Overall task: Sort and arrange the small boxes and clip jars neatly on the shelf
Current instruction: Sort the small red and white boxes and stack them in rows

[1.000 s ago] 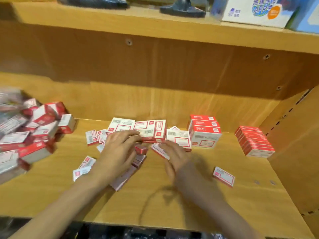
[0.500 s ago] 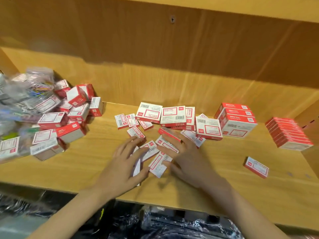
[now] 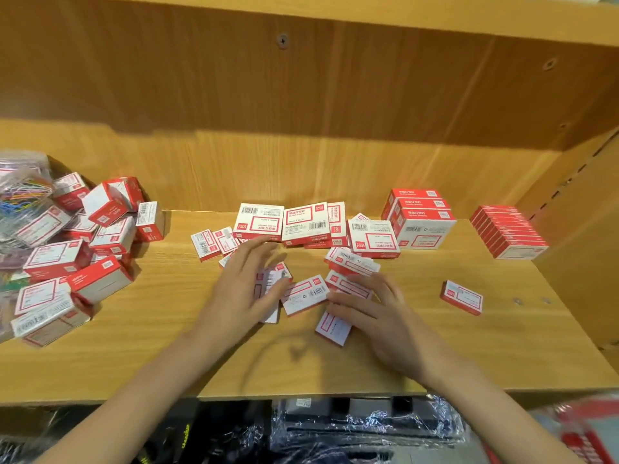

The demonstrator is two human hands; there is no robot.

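1. Wooden shelf (image 3: 502,346) — we see small boxes (image 3: 303,296) scattered at its centre, clip jars (image 3: 23,192) far left.
2. Left hand (image 3: 241,296) and right hand (image 3: 385,316) — fingers released, spread flat over the boxes.
3. Stacked boxes (image 3: 422,219) stand behind.

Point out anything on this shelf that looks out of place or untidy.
The heap of boxes at the left is jumbled, tilted every way. One single box lies alone near the right, apart from the neat stack. Small boxes lie scattered at odd angles between both hands.
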